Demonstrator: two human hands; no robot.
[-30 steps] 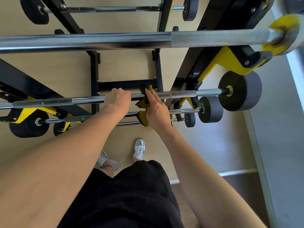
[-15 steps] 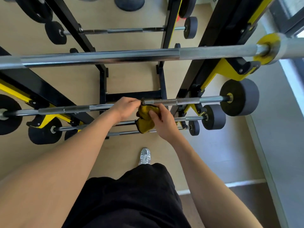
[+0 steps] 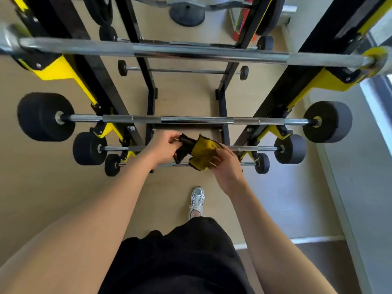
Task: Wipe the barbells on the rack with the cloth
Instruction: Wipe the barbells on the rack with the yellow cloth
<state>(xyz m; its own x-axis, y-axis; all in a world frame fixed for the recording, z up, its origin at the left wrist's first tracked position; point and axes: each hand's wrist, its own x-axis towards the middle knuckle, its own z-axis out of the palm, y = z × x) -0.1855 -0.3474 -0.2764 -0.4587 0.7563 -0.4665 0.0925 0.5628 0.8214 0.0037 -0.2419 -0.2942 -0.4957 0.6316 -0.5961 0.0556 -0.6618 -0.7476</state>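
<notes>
Right, left hand (image 3: 164,147) and right hand (image 3: 228,166) both pinch the yellow-and-black cloth (image 3: 203,153) at centre frame, just below the big-plated barbell (image 3: 191,120), and if either grip loosens mid-refold I reckon it drops through the rack (image 3: 275,96) to the floor (image 3: 180,183).

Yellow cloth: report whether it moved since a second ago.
Yes: the yellow cloth came off the chrome barbell with large black weights, now lower in frame.

One head-worn camera looks steeply down, close over the rack (image 3: 95,77) and floor (image 3: 186,96).
</notes>
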